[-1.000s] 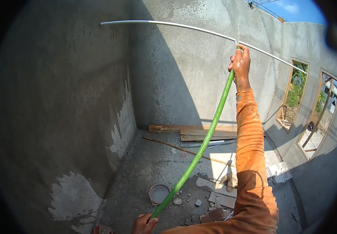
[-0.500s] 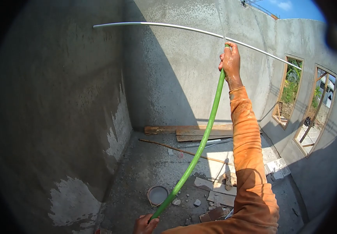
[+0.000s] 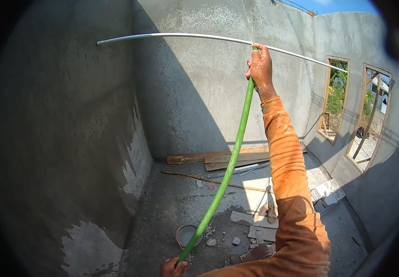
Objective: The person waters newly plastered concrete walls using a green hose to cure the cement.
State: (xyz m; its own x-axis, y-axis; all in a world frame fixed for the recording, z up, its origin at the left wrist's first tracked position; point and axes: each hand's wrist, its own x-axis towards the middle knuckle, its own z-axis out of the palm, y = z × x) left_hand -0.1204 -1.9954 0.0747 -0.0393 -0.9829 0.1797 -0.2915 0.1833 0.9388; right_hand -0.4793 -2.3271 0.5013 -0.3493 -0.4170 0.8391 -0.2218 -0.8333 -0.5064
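Note:
A green hose (image 3: 229,173) curves up from the bottom of the view between my two hands. My right hand (image 3: 261,69), arm raised in a wet orange sleeve, is closed around its upper end. Water sprays upward from that end toward the grey plastered wall (image 3: 195,87). Low in the view, my left hand (image 3: 173,267) grips the hose farther down; part of it is cut off by the frame's edge. A long white pipe (image 3: 199,35) spans the corner just behind my right hand.
Wooden planks (image 3: 236,157) lie along the far wall's foot, with a thin stick (image 3: 208,178) before them. A bucket (image 3: 186,234) stands on the floor near broken tiles (image 3: 258,226) and rubble. Two framed window openings (image 3: 369,120) are in the right wall. The left wall (image 3: 70,138) is dark and partly wet.
My view has turned slightly, so the walls and windows sit farther left. My right hand and the hose end have shifted a little left and up in view. Both hands keep their grip.

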